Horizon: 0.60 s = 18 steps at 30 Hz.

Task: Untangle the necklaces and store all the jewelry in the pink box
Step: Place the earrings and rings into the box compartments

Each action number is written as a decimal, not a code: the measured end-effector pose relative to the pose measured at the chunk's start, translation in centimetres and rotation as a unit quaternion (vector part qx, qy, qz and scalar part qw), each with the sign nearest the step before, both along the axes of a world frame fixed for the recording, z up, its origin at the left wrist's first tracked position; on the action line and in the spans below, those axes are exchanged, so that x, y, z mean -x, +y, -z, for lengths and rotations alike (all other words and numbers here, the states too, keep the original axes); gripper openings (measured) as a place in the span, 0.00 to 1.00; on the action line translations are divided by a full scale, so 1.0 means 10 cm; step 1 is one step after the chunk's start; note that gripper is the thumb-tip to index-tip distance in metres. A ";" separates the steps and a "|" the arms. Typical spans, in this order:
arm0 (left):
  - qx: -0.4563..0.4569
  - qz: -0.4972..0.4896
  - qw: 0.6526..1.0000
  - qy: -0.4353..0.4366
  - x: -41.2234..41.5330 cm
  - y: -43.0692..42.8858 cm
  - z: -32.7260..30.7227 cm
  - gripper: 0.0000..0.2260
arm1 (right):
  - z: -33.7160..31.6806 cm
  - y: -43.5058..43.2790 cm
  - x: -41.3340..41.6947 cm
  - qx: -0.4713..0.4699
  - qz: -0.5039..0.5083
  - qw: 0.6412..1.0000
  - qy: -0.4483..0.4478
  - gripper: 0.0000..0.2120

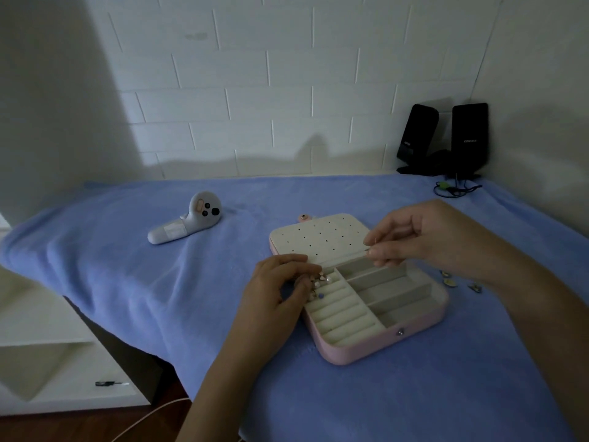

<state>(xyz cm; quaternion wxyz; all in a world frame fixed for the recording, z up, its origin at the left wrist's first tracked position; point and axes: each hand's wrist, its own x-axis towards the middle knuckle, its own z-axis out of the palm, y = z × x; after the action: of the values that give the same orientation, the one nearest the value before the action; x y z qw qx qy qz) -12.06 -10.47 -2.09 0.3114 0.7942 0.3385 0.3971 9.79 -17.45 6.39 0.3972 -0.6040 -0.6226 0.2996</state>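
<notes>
Your left hand (280, 283), nearest the lens, curls its fingertips together around a cluster of small pendants (318, 280). It holds them just above the ring rolls at the left end of the open pink box (382, 347). Your right hand (417, 239) pinches a fine strand (373, 247) between thumb and forefinger over the box's hinge line; the strand is too thin to trace between the hands. Loose jewelry pieces (451, 282) lie on the blue cloth (159, 282), just right of the box.

Left grip (280, 279) curled low, fingertips pinched; right grip (411, 240) higher, thumb and forefinger pinched
</notes>
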 end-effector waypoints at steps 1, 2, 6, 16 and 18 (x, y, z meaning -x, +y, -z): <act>0.000 -0.002 1.000 0.000 0.00 0.00 0.01 0.11 | 0.01 0.01 0.01 -0.004 0.007 1.000 -0.001 0.06; -0.002 -0.003 1.000 0.001 0.00 0.01 0.01 0.10 | 0.03 0.02 0.02 -0.009 0.017 1.000 -0.005 0.06; -0.031 0.027 0.998 0.053 -0.03 -0.01 0.01 0.11 | 0.06 0.04 0.01 -0.025 0.045 0.999 -0.011 0.09; -0.052 0.043 0.993 0.096 -0.06 0.01 0.04 0.15 | 0.20 0.11 0.12 -0.026 0.042 0.991 -0.121 0.11; -0.052 0.042 0.993 0.098 -0.06 0.01 0.03 0.13 | 0.20 0.11 0.16 -0.025 0.034 0.991 -0.126 0.11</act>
<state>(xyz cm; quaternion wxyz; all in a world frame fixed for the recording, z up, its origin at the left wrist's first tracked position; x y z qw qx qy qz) -11.45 -10.41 -2.41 0.2515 0.8580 0.3122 0.3212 8.23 -16.37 4.39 0.3408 -0.6477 -0.6540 0.1915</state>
